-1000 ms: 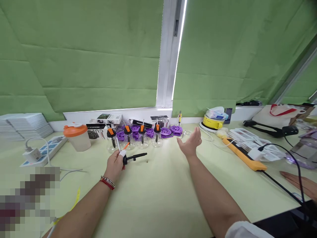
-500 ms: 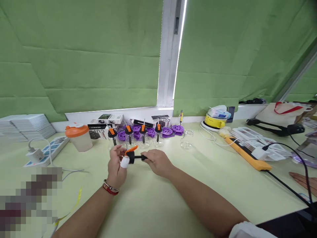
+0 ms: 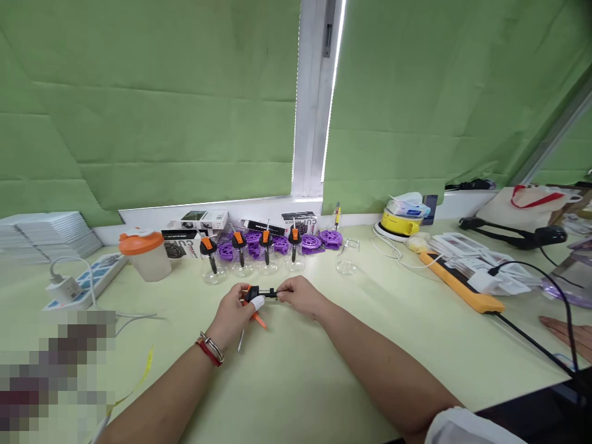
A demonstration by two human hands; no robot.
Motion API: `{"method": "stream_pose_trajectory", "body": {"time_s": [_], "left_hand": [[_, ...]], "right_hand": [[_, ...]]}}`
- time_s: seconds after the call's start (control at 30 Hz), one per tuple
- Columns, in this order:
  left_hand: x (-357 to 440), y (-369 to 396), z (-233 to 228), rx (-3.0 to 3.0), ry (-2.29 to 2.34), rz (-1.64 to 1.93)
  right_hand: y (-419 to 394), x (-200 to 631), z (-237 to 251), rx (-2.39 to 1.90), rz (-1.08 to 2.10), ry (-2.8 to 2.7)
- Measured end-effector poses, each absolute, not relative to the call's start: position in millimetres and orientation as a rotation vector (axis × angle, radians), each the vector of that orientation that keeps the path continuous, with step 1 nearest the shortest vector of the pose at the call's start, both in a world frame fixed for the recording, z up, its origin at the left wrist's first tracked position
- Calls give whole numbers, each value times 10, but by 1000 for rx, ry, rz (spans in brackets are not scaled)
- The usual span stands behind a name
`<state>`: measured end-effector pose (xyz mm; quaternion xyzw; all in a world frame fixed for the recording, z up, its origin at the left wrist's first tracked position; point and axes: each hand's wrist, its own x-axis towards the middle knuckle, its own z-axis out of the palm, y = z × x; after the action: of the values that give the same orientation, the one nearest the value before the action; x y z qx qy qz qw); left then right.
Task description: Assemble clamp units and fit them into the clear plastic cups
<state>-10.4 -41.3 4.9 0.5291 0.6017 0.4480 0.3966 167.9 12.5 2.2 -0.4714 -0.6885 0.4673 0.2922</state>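
My left hand (image 3: 235,316), with a white cover on its thumb, is closed around a black bottle lid (image 3: 252,293). The lid's orange lever (image 3: 259,320) and a thin metal spout (image 3: 241,341) point down toward me. My right hand (image 3: 303,296) pinches the black end of the rod (image 3: 272,293) that sticks out sideways from the lid. Beyond the hands stand several clear glass bottles (image 3: 267,263) in a row, fitted with similar black-and-orange lids. To their right is a glass bottle (image 3: 346,266) with no lid on it.
Purple spoked plastic parts (image 3: 311,244) and printed boxes (image 3: 203,219) lie behind the bottles. An orange-lidded shaker cup (image 3: 147,262) and a white power strip (image 3: 99,280) are at left. At right are an orange power strip (image 3: 462,287), a yellow pot (image 3: 396,223) and another person's hand (image 3: 567,333).
The lid has been turned over in my left hand, so its orange lever has swung from pointing up to pointing down. My left hand has shifted slightly right; my right hand still holds the rod end.
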Motion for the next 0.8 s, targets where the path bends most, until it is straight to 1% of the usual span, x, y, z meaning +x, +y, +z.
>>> {"method": "stream_pose_trajectory", "body": {"time_s": [0.2, 0.4, 0.6, 0.8], "left_hand": [[-207, -318, -66, 1243, 1571, 1113], [-223, -306, -50, 1169, 1604, 1096], [-134, -342, -61, 1110, 1701, 1126], [-46, -370, -140, 1128, 1759, 1202]], "right_hand": [[178, 1631, -213, -1336, 1099, -1874], [187, 1561, -374, -1267, 1145, -1785], [92, 1512, -419, -1270, 1012, -1761], [108, 1486, -443, -1257, 983, -1801]]}}
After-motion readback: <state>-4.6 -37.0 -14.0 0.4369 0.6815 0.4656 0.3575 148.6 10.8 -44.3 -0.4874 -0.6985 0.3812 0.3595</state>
